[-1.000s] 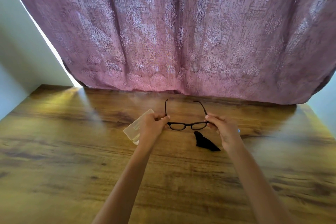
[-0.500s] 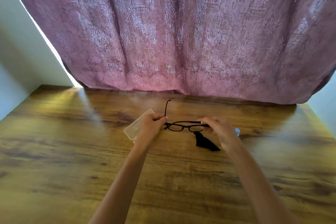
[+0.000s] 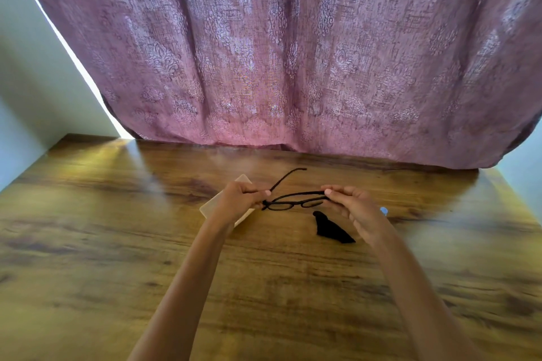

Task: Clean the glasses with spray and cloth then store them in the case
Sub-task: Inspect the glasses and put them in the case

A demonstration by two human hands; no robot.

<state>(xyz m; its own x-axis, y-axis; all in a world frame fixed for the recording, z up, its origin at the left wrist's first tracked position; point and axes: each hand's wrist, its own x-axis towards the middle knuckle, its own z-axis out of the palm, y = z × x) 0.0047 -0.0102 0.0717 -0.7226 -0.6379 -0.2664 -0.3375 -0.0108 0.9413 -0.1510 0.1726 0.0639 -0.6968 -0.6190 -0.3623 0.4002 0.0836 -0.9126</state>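
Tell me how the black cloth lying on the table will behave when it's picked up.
The black cloth lies crumpled into a bunched, pointed shape, so it is probably floppy and will drape when lifted. It looks thin, so it is likely very light. Lying low on the wooden table, it should not roll or tip.

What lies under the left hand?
A pale case on the table, partly hidden by the left hand, which pinches the glasses. Whether the case is open cannot be seen.

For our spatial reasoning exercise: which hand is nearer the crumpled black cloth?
Right. Gripping the black-framed glasses, the right hand is beside the crumpled black cloth; the left hand is farther left, over the pale rectangular case.
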